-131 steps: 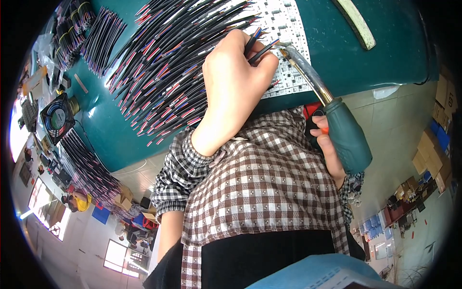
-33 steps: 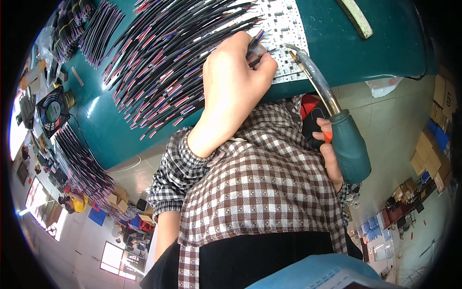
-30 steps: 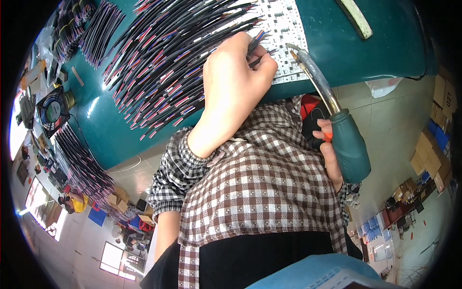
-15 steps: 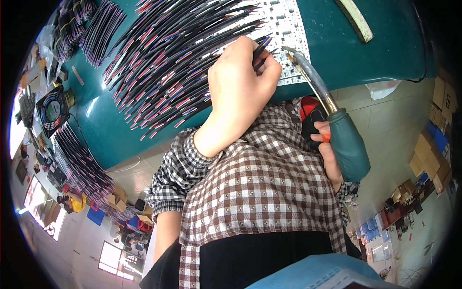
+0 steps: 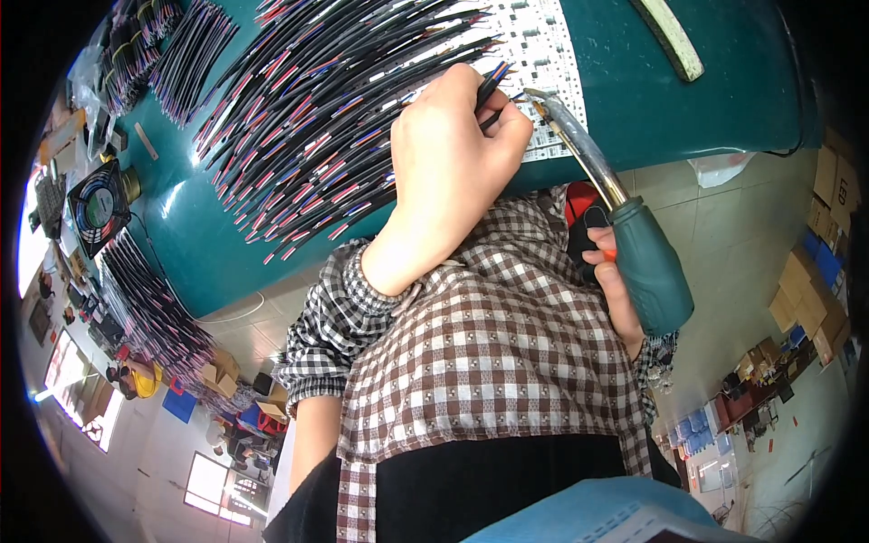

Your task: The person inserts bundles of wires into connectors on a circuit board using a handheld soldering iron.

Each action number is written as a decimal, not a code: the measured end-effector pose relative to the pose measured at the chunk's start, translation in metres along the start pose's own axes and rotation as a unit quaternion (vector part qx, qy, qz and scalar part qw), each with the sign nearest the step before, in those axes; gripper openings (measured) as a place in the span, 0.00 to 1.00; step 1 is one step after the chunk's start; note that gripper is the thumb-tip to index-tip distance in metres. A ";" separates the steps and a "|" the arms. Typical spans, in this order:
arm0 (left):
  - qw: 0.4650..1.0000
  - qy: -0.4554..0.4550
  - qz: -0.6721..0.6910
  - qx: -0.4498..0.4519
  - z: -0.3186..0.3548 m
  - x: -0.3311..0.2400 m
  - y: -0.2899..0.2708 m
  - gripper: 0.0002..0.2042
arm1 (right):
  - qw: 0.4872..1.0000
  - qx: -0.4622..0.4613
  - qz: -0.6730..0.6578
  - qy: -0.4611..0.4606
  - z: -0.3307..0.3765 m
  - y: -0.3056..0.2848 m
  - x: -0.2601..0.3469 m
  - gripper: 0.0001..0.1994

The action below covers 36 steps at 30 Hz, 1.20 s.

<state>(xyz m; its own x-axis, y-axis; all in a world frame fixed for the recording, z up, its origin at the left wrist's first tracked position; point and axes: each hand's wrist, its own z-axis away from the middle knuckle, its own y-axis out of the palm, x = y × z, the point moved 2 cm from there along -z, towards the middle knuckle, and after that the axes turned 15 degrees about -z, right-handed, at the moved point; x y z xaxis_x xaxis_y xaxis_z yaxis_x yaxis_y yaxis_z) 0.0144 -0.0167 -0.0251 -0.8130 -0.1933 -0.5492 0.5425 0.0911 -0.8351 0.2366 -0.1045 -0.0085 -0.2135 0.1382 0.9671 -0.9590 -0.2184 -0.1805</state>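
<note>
My left hand (image 5: pixel 445 154) is closed over the edge of the white circuit board panel (image 5: pixel 559 68), pinching a black cable (image 5: pixel 492 83) between thumb and fingers. Orange and blue wire ends show at the cable's tip. A soldering iron (image 5: pixel 654 271) with a dark green handle is gripped in my right hand (image 5: pixel 615 288), whose palm is hidden behind the handle. Its bent metal tip reaches the wire ends just beyond my left thumb; whether they touch is hard to tell. Left of the panel, many black cables (image 5: pixel 308 136) with red, white and blue ends lie fanned out, partly over the board.
The green tabletop (image 5: pixel 661 118) holds a curved pale strip (image 5: pixel 672 41) at the far right. Bundled cables (image 5: pixel 192 59) lie far left, near a small fan (image 5: pixel 98 208). More cables (image 5: pixel 154 299) are heaped at lower left. Cardboard boxes (image 5: pixel 806 290) stand right; people sit in the background.
The soldering iron has shifted slightly left, bringing its tip closer to the wire ends at my left fingers. My left hand has barely moved and keeps its pinch.
</note>
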 end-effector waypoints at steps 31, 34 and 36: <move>1.000 0.004 -0.005 -0.007 -0.002 0.001 -0.001 0.09 | 0.994 0.016 -0.091 0.062 0.008 -0.001 0.000 0.14; 1.000 0.002 -0.017 0.023 -0.002 0.002 -0.004 0.09 | 0.993 0.017 -0.104 0.047 0.009 -0.004 -0.004 0.14; 0.997 -0.002 0.034 0.064 -0.001 0.006 -0.012 0.10 | 0.999 0.029 -0.031 -0.020 0.010 -0.007 -0.005 0.29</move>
<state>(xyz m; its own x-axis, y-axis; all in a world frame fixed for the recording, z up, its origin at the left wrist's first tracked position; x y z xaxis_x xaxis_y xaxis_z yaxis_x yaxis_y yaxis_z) 0.0032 -0.0183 -0.0179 -0.7731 -0.1942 -0.6039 0.6187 -0.0210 -0.7853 0.2465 -0.1136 -0.0102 -0.1462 0.1142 0.9827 -0.9574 -0.2665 -0.1114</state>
